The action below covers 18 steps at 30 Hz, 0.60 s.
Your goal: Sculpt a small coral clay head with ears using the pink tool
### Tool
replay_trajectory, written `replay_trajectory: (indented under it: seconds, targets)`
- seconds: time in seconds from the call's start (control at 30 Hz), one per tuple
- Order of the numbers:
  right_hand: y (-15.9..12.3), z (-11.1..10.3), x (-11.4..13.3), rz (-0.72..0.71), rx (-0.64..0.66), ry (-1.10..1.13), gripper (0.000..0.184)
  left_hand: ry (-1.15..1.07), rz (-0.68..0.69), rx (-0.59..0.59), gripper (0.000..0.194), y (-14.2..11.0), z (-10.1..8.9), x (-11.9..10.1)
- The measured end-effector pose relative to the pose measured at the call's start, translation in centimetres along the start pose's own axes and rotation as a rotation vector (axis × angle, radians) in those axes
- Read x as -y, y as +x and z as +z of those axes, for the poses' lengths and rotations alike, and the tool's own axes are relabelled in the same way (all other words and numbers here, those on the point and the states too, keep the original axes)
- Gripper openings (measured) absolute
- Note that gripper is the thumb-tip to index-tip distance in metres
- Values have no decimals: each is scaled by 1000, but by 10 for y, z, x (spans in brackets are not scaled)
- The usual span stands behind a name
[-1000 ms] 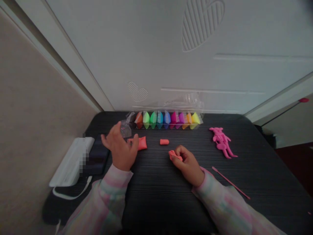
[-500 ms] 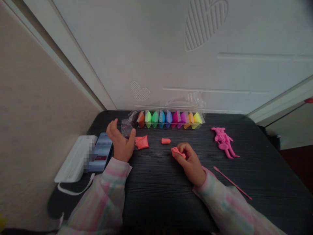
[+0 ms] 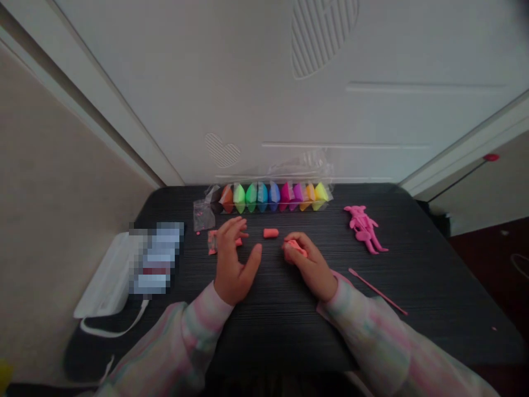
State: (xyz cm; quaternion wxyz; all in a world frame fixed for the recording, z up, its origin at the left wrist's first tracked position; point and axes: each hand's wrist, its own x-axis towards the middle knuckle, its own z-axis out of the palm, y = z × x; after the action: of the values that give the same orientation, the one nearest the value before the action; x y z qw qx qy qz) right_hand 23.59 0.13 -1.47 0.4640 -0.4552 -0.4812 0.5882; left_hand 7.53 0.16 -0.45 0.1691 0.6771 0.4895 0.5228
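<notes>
A lump of coral-coloured modelling clay (image 3: 296, 249) is pinched between the thumb and fingers of my right hand (image 3: 311, 266). My left hand (image 3: 235, 267) is empty, its thumb and fingers spread. It hovers in front of a packet of coral clay (image 3: 212, 242) and hides part of it. Between and just beyond my hands lies a short coral clay cylinder (image 3: 271, 233), touched by neither. A pink clay figure (image 3: 364, 229) with limbs lies to the right of my right hand. Nearer to me, beside my right sleeve, is a thin pink modelling stick (image 3: 378, 291).
A row of wrapped clay packets (image 3: 274, 197) in several colours lies along the back of the dark table (image 3: 273, 342), against a white panel (image 3: 198, 71). A clear wrapper (image 3: 204, 215) is at its left end. On the left are a phone (image 3: 157, 259), a white case (image 3: 105, 275) and a cable (image 3: 111, 334).
My left hand has moved right, from beside the coral packet to in front of it, nearer my right hand. My right hand keeps hold of the clay lump. The view has shifted slightly right.
</notes>
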Motion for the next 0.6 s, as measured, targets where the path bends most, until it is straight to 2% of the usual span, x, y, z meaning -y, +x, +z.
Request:
replay_trajectory:
  seconds: [0.07,0.17,0.3,0.4,0.47,0.53,0.6]
  targets:
    - [0,3,0,15,49,148,23,-120,-62,85,47,-4,9,-11]
    - [0,6,5,115,73,377,38,-308,-221,165,36,-9,21,-20]
    - [2,5,11,182,32,459,41,-468,-478,185,27,-11,30,-25]
    - [1,2,9,137,19,431,44,-624,-639,144,27,-11,35,-29]
    - [-3,4,8,63,24,359,43,-791,-793,93,30,-11,39,-34]
    - [-10,9,9,-33,36,235,41,-989,-977,40,34,-10,43,-41]
    - [-18,16,12,-131,31,29,33,-1163,-1140,38,40,-10,48,-46]
